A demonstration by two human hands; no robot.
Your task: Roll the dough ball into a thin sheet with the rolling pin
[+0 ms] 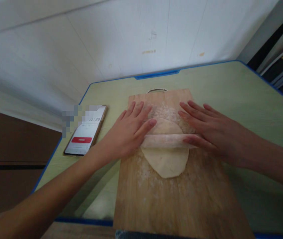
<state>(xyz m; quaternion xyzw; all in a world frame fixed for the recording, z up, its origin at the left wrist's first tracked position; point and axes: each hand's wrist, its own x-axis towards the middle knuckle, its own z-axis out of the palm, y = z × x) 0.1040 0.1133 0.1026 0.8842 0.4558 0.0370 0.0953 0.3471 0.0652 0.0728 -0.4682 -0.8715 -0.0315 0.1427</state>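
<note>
A flattened sheet of pale dough (166,162) lies on a floured wooden board (171,205). Across the dough rests a pale, flour-dusted rolling pin (165,141), and its two ends are hidden under my hands. My left hand (131,129) lies over the pin's left end, open, its fingers stretched forward and the thumb angled toward the dough. Over the right end is my right hand (203,127), also open, with straight fingers pointing away and its thumb along the pin. Neither hand's fingers wrap round the pin.
A phone (81,146) showing a timer-like screen with a red button lies left of the board. The pale green table (231,86) has a blue edge and stands against a white wall (121,43). A metal handle (157,90) shows at the board's far end.
</note>
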